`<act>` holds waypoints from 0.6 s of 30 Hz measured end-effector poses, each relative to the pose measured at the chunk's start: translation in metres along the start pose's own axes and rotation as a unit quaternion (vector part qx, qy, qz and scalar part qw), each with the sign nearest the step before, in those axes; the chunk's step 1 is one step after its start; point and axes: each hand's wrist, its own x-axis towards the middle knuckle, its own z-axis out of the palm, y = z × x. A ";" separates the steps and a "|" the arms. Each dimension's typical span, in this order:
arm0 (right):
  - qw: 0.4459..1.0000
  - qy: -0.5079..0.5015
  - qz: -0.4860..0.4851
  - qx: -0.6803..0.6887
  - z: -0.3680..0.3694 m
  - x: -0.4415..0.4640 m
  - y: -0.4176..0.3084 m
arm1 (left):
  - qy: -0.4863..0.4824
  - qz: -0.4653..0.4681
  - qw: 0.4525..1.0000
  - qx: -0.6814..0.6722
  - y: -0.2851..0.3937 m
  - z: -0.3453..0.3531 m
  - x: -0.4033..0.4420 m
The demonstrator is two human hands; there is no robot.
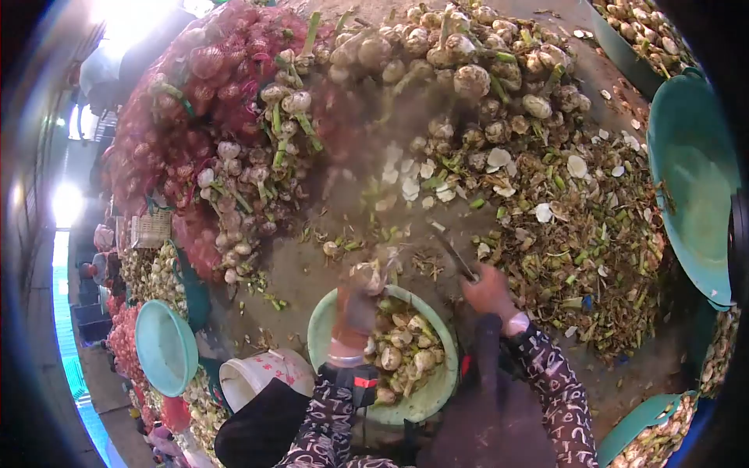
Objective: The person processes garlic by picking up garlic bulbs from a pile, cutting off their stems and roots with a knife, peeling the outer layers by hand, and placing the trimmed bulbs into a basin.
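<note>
Over the left part of a light green basin (445,394), my left hand (353,312) is closed around a garlic bulb (370,274), blurred by motion. Trimmed garlic bulbs (392,358) lie inside the basin. To the right, beyond the basin's rim, my right hand (488,292) grips the handle of a knife (453,253), whose blade points up and to the left, apart from the bulb.
A large garlic heap (468,78) lies ahead, beside red mesh sacks (195,101). Stems and peelings (585,257) cover the right. A white bucket (265,374) and teal basin (166,347) stand left; a large teal basin (694,187) stands right.
</note>
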 end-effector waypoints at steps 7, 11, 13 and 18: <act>0.961 0.015 -0.176 0.214 -0.045 0.004 -0.094 | 0.039 -0.013 0.997 -0.062 0.000 0.030 -0.004; 0.975 -0.197 -0.067 -0.079 -0.006 0.009 -0.035 | -0.141 -0.036 0.988 -0.046 0.035 0.025 -0.008; 0.976 -0.173 0.022 -0.133 -0.002 0.007 0.010 | -0.171 -0.150 0.974 0.003 0.063 0.015 -0.020; 0.980 -0.162 0.047 -0.108 -0.020 0.003 -0.006 | -0.202 -0.140 0.816 0.523 0.094 -0.002 0.063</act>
